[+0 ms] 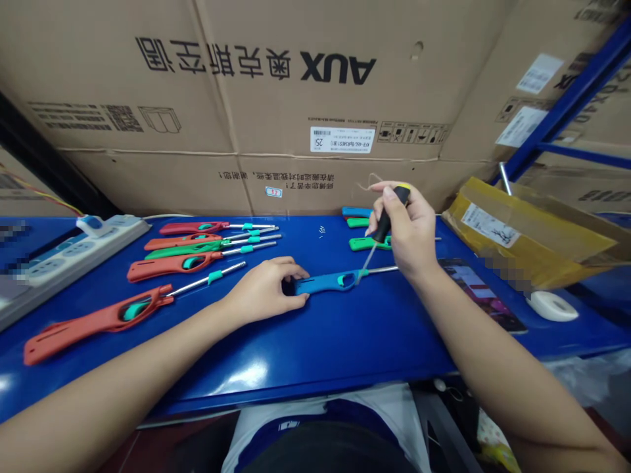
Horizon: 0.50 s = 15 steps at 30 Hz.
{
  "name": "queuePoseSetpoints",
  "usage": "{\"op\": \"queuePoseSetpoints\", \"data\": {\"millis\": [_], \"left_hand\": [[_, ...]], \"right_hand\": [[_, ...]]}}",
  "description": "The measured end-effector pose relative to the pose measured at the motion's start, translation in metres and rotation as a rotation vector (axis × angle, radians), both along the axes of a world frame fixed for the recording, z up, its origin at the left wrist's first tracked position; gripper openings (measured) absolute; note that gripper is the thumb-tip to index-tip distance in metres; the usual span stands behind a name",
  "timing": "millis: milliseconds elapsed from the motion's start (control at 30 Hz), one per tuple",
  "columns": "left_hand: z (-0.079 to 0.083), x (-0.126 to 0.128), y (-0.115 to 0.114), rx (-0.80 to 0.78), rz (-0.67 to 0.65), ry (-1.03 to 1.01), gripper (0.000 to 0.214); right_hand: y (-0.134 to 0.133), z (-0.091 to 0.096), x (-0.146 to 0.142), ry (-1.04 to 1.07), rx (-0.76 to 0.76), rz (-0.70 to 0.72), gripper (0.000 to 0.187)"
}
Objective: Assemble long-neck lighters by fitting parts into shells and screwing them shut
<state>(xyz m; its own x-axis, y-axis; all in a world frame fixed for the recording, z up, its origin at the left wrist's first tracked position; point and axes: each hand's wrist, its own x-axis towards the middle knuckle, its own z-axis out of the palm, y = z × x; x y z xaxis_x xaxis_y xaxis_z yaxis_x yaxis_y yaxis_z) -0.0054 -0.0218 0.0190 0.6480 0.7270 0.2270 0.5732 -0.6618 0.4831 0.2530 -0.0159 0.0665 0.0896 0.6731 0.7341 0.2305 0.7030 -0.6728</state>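
Note:
A blue long-necked lighter [323,282] lies flat on the blue table in front of me, its metal tube pointing right. My left hand [269,289] grips the handle end of that lighter between thumb and fingers. In my right hand [409,226] is a screwdriver [386,220] with a black and yellow handle. The screwdriver's thin shaft slants down, its tip at the lighter's trigger end near the teal part; whether it touches is hard to tell. To the left lie several red lighters [98,324] and a green lighter [185,249]. Behind my right hand are another green lighter [365,244] and a blue lighter [355,212].
A white power strip [123,230] runs along the left edge. On the right are a phone [486,295], a white oval object [552,306] and an opened yellow-taped carton [537,230]. Large cardboard boxes [276,118] stand behind the table [315,348]. A blue frame bar [566,98] slants at right.

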Motion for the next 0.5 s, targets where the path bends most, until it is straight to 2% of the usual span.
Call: {"op": "queuePoseSetpoints", "data": {"millis": [67,133,167,233,267,367,500], "left_hand": [[0.002,-0.004,0.004,0.014,0.038,0.033,0.026],[0.006,-0.009,0.009,0.016,0.056,0.084,0.027],[0.009,-0.012,0.011,0.008,0.058,0.116,0.028],[0.018,-0.020,0.015,-0.036,0.046,0.177,0.029],[0.022,-0.025,0.018,-0.063,0.028,0.203,0.028],[0.038,-0.043,0.024,-0.138,-0.007,0.302,0.024],[0.059,-0.067,0.027,-0.218,-0.004,0.414,0.018]], "right_hand": [[0.008,0.004,0.020,-0.174,0.010,-0.104,0.014],[0.013,0.005,0.036,-0.521,-0.023,-0.287,0.010],[0.014,0.003,0.042,-0.731,-0.112,-0.360,0.018],[0.016,-0.002,0.050,-1.128,-0.434,-0.435,0.039],[0.017,-0.006,0.052,-1.196,-0.507,-0.417,0.044],[0.021,-0.017,0.057,-1.305,-0.598,-0.343,0.051],[0.027,-0.022,0.062,-1.375,-0.652,-0.289,0.044]]}}
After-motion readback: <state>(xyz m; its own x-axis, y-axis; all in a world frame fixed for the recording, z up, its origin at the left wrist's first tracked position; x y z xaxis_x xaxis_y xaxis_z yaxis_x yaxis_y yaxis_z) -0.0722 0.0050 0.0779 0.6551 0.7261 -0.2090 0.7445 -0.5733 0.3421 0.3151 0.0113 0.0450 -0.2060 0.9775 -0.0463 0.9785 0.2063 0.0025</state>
